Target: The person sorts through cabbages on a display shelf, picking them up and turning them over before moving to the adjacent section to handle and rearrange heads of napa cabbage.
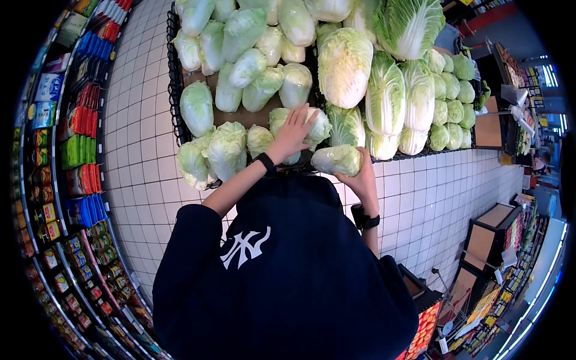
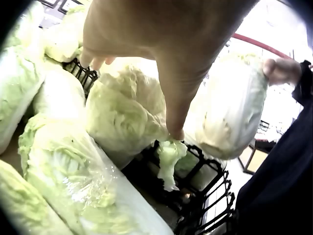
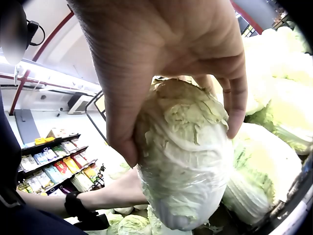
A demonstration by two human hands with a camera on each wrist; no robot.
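My right hand [image 1: 362, 180] grips a film-wrapped napa cabbage [image 1: 336, 160] at its leafy end, just in front of the display's edge. In the right wrist view, thumb and fingers curl round opposite sides of this cabbage [image 3: 186, 166], whose pale base points down. Over the front of the display, my left hand [image 1: 291, 137] rests with spread fingers on another napa cabbage [image 1: 318, 129]. From the left wrist, its thumb reaches down the near side of that cabbage [image 2: 122, 115]. A loose piece of leaf [image 2: 170, 161] hangs below the thumb at the black crate [image 2: 210, 188].
Wrapped cabbages [image 1: 243, 36] fill the crates ahead, with larger unwrapped napa cabbages [image 1: 345, 66] on the right. Round cabbages [image 1: 453, 102] are stacked farther right. Shelves of packaged goods [image 1: 78, 150] line the left side. White tiled floor [image 1: 138, 108] runs between.
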